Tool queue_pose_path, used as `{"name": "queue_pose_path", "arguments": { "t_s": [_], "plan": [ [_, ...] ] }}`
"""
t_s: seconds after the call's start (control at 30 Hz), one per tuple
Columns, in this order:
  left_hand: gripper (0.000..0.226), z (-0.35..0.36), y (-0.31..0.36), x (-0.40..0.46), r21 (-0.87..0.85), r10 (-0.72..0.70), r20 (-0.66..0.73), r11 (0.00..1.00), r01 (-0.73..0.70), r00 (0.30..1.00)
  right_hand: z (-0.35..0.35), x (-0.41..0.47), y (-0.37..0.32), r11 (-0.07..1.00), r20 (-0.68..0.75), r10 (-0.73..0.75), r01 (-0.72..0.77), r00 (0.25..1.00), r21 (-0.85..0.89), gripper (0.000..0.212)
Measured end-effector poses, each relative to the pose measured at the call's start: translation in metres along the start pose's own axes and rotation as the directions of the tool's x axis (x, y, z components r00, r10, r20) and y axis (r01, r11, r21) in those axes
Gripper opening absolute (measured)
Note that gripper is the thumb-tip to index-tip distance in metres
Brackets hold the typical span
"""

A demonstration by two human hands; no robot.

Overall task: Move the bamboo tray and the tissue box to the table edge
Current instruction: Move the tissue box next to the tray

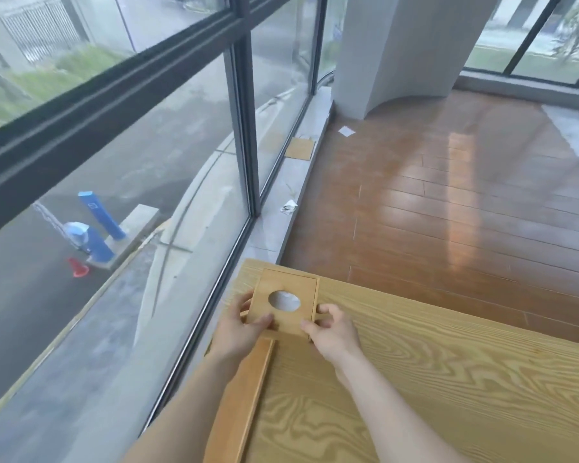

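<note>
A square wooden tissue box [283, 304] with an oval hole in its lid stands at the far left corner of the light wooden table [432, 379], next to the window. My left hand [239, 332] grips its near left side, thumb on the lid. My right hand [333, 330] holds its near right corner. The bamboo tray [244, 402] lies along the table's left edge just behind the box, partly under my left forearm.
A floor-to-ceiling window [147, 162] runs close along the table's left side. Beyond the table's far edge lies wooden floor [448, 195] with a white column [398, 51] and small scraps by the sill.
</note>
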State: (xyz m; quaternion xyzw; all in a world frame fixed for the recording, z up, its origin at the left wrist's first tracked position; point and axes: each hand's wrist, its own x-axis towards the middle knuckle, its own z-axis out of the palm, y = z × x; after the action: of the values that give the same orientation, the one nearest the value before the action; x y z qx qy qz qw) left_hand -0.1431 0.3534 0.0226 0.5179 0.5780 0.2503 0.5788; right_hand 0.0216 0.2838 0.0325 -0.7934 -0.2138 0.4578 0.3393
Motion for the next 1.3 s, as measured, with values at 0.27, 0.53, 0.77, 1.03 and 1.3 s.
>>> {"name": "queue_pose_path", "arguments": {
  "t_s": [0.27, 0.53, 0.77, 1.03, 1.3],
  "plan": [
    [0.048, -0.035, -0.008, 0.063, 0.031, -0.014, 0.021, 0.999, 0.013, 1.0, 0.048, 0.038, -0.029, 1.0, -0.011, 0.015, -0.016, 1.0, -0.021, 0.048],
    [0.049, -0.041, -0.008, 0.115, 0.086, -0.022, 0.086, 0.996, 0.015, 0.996, 0.081, 0.064, -0.032, 0.997, 0.024, 0.079, -0.079, 0.997, 0.016, 0.039],
    [0.048, -0.043, 0.006, 0.154, 0.219, -0.028, 0.281, 0.975, -0.036, 0.959, 0.066, 0.09, -0.044, 0.983, -0.271, 0.025, -0.072, 0.962, -0.167, 0.039],
    [0.063, -0.016, -0.002, 0.144, 0.111, 0.127, -0.017, 0.986, -0.124, 0.992, 0.055, 0.105, -0.041, 0.941, 0.027, -0.21, 0.21, 0.977, -0.265, 0.088],
    [0.08, -0.03, -0.035, 0.11, 0.025, -0.165, 0.127, 0.986, 0.163, 0.978, 0.059, 0.106, -0.041, 0.974, -0.1, -0.069, 0.045, 0.993, -0.222, 0.061]
  ]
}}
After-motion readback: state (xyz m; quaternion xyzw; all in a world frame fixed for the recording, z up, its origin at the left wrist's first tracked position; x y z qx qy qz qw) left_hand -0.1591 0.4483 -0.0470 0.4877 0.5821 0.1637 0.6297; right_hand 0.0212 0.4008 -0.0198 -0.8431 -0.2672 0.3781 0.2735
